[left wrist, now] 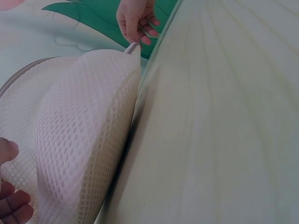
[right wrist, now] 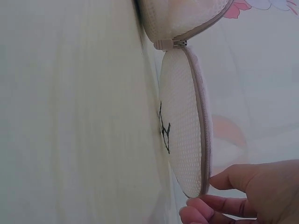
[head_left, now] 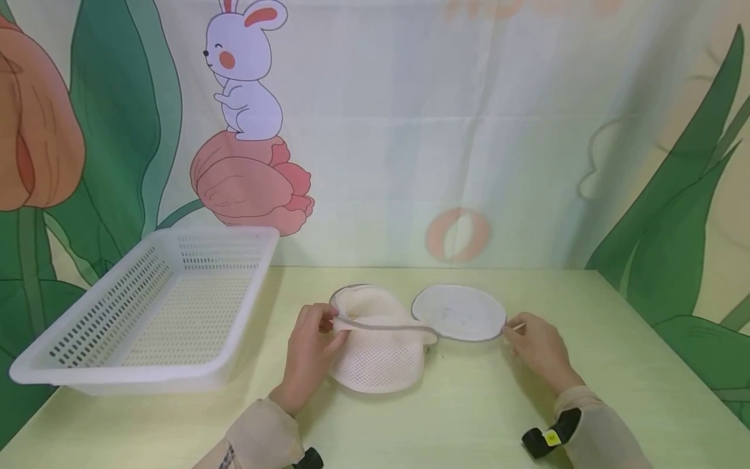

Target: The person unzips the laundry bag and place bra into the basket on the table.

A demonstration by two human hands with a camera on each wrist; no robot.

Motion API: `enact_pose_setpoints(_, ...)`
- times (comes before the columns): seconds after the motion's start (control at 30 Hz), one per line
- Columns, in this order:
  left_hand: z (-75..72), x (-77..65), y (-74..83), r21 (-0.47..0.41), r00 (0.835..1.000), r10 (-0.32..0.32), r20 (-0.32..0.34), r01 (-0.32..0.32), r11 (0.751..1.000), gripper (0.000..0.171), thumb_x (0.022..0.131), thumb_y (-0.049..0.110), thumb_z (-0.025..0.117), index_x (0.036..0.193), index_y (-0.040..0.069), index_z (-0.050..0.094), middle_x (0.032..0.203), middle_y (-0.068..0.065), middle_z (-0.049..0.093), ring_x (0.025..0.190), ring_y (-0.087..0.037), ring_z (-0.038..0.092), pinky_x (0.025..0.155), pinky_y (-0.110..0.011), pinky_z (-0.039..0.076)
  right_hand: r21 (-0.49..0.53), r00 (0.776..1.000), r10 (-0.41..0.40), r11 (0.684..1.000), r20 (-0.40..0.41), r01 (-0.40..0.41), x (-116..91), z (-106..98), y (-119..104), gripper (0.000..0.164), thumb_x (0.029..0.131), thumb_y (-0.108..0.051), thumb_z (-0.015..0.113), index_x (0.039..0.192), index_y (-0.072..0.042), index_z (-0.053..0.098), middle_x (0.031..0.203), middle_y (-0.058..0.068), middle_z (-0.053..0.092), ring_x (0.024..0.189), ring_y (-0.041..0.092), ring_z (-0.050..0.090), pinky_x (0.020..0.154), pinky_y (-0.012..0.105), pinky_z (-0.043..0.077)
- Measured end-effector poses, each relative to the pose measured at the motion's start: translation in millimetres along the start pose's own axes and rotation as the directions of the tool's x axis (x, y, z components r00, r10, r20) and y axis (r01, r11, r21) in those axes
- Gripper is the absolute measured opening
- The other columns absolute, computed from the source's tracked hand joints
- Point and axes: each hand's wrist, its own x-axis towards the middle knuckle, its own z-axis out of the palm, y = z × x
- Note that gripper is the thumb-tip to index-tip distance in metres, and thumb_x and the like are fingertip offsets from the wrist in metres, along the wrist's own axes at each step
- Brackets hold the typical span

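A white mesh laundry bag (head_left: 377, 366) stands on the table with its round top unzipped. Its round lid (head_left: 459, 312) is folded out to the right, still joined to the body. My left hand (head_left: 310, 355) grips the left side of the bag's rim, thumb outside. My right hand (head_left: 539, 348) pinches the far right edge of the lid between thumb and fingers. In the right wrist view, the zipper slider (right wrist: 180, 43) sits where lid and body meet, and dark stitching (right wrist: 165, 128) marks the lid. The bag's inside is mostly hidden.
A white plastic basket (head_left: 234, 365) with slotted walls stands on the left of the table (head_left: 469, 417). Behind the table hangs a printed cloth (head_left: 375, 163) with a rabbit and tulips.
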Motion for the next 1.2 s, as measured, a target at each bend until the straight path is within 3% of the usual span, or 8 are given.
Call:
enact_pose_setpoints(0.17, 0.3, 0.5, -0.1, -0.004, 1.000, 0.016, -0.011, -0.016, 1.000, 0.028, 0.079, 0.002, 0.074, 0.100, 0.002, 0.055, 0.094, -0.012, 0.056, 0.081, -0.020, 0.058, 0.072, -0.031, 0.053, -0.024, 1.000, -0.003, 1.000, -0.010, 0.002, 0.5, -5.3, 0.3, 0.032, 0.095, -0.025, 0.054, 0.112, 0.001, 0.059, 0.092, 0.016, 0.068, 0.072, 0.018, 0.062, 0.059, 0.030, 0.046)
enact_pose_setpoints(0.3, 0.5, 0.9, 0.5, -0.006, 1.000, -0.008, -0.003, 0.008, 1.000, 0.028, 0.079, 0.004, 0.074, 0.100, 0.003, 0.055, 0.094, -0.011, 0.056, 0.081, -0.019, 0.058, 0.073, -0.031, 0.053, -0.046, 1.000, -0.008, 0.999, -0.024, 0.007, 1.2, -9.1, -1.1, 0.033, 0.095, -0.025, 0.054, 0.112, 0.002, 0.059, 0.101, 0.020, 0.067, 0.081, 0.025, 0.063, 0.068, 0.038, 0.050)
enact_pose_setpoints(0.57, 0.4, 0.4, 2.4, -0.007, 1.000, -0.030, 0.004, 0.030, 1.000, 0.028, 0.080, 0.005, 0.074, 0.101, 0.004, 0.055, 0.094, -0.010, 0.056, 0.082, -0.019, 0.058, 0.074, -0.034, 0.053, -0.058, 0.998, -0.019, 0.998, -0.059, 0.015, -3.0, -15.5, -9.8, 0.033, 0.095, -0.025, 0.054, 0.112, 0.003, 0.059, 0.103, 0.022, 0.067, 0.086, 0.030, 0.063, 0.071, 0.041, 0.052)
enact_pose_setpoints(0.8, 0.4, 0.5, 2.3, 0.005, 0.999, -0.037, 0.007, 0.037, 0.999, 0.029, 0.079, 0.005, 0.075, 0.101, 0.004, 0.055, 0.094, -0.010, 0.056, 0.082, -0.018, 0.057, 0.073, -0.033, 0.053, -0.019, 0.994, -0.071, 0.997, -0.088, 0.070, -11.5, -19.8, -22.6, 0.032, 0.095, -0.026, 0.054, 0.111, 0.002, 0.059, 0.101, 0.021, 0.068, 0.081, 0.027, 0.066, 0.065, 0.036, 0.052)
enact_pose_setpoints(1.03, -1.9, 1.0, 5.0, 0.001, 0.999, -0.051, 0.015, 0.051, 0.999, 0.030, 0.079, 0.006, 0.075, 0.101, 0.005, 0.056, 0.094, -0.009, 0.056, 0.082, -0.017, 0.057, 0.074, -0.031, 0.052, 0.002, 0.984, -0.129, 0.991, -0.126, 0.131, -18.9, -18.6, -34.8, 0.031, 0.095, -0.026, 0.055, 0.110, 0.000, 0.062, 0.105, 0.022, 0.068, 0.094, 0.034, 0.063, 0.073, 0.043, 0.053)
enact_pose_setpoints(1.2, -2.2, 0.9, 4.6, 0.002, 0.999, -0.036, 0.010, 0.036, 0.999, 0.028, 0.080, 0.006, 0.074, 0.101, 0.004, 0.056, 0.095, -0.010, 0.056, 0.082, -0.019, 0.058, 0.074, -0.032, 0.053, 0.018, 0.979, -0.163, 0.986, -0.125, 0.167, -24.6, -15.0, -47.0, 0.031, 0.095, -0.027, 0.054, 0.110, -0.001, 0.062, 0.103, 0.019, 0.068, 0.092, 0.031, 0.062, 0.071, 0.039, 0.053)
